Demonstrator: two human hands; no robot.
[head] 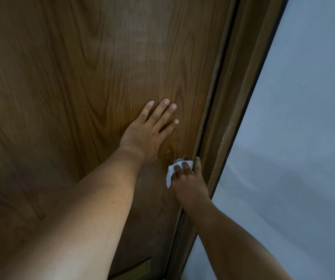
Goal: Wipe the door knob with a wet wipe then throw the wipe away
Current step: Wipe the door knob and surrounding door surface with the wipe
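The right hand [188,178] is closed around the wet wipe [171,172], pressing it over the door knob [179,159]; its fingers [186,165] lie across the white sheet and the thumb hooks round the knob side nearest the door frame [229,110]. Only a sliver of bright metal shows above the wipe; the rest of the knob is covered. One corner of the wipe hangs loose below the knob. The left hand [148,132] lies flat and open on the wooden door [71,87], just above and to the left of the knob, holding nothing. Step in hand, as judged: wiping the knob. The next move calls for rotating the wipe round the knob's full surface, then carrying it to a bin, none of which is in view
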